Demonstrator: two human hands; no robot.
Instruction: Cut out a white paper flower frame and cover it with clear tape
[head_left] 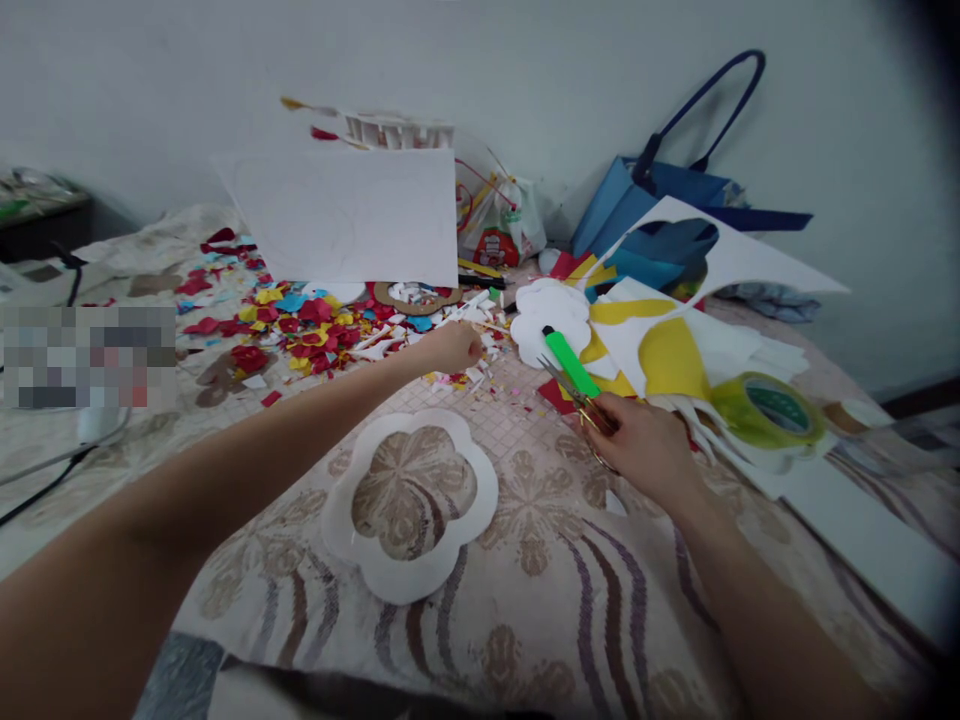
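My right hand (649,450) is closed around a pair of scissors (585,405), their blades pointing up and left. A bright green tool with a black end (571,364) lies along the blades; whether the hand also holds it, I cannot tell. Its end overlaps a white scalloped paper flower shape (551,315). My left hand (452,347) reaches over small paper scraps with its fingers curled together; what is in them, if anything, is hidden. Nearer to me, a white flower-shaped paper ring (480,490) lies flat on the patterned cloth (525,620).
Red, yellow and blue paper scraps (315,335) cover the back left. Behind them stands a white sheet (352,215). On the right are a roll of clear tape (769,412), cut paper sheets (667,350) and a blue bag (622,205). Cables (56,480) run along the left.
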